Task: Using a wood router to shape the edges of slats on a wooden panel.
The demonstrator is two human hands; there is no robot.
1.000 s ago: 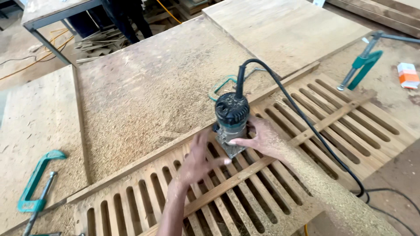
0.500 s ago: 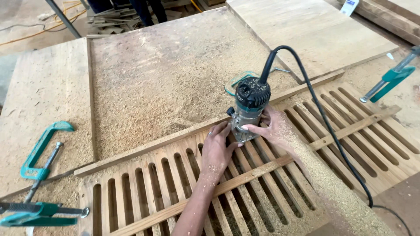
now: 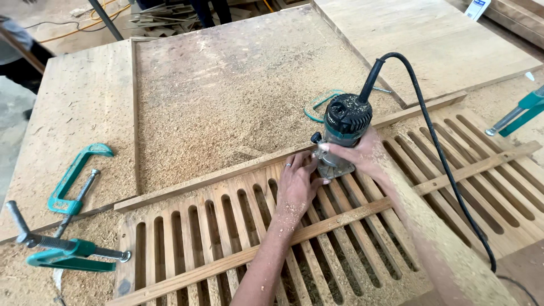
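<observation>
The router stands upright on the slatted panel, near the panel's far edge, its base resting over the slots and its dark top dusted with sawdust. My right hand is wrapped around its body, fingers closed on it from the right side. My left hand lies flat on the slats just beside the base, fingers together and stretched toward it, the tips touching or almost touching the base; I cannot tell which. There is a ring on one finger, and both my forearms are coated in sawdust. The black cord rises from the router's top, arches over to the right and runs down across the panel toward the lower right corner. A long batten crosses the slats diagonally under my arms. Behind the router, sawdust lies thick over the board, with a loop of green cable just past the tool. To the left, well apart from my hands, a green C-clamp lies on the bench, and a second clamp lies near the panel's left end. Another green clamp shows at the right edge.
</observation>
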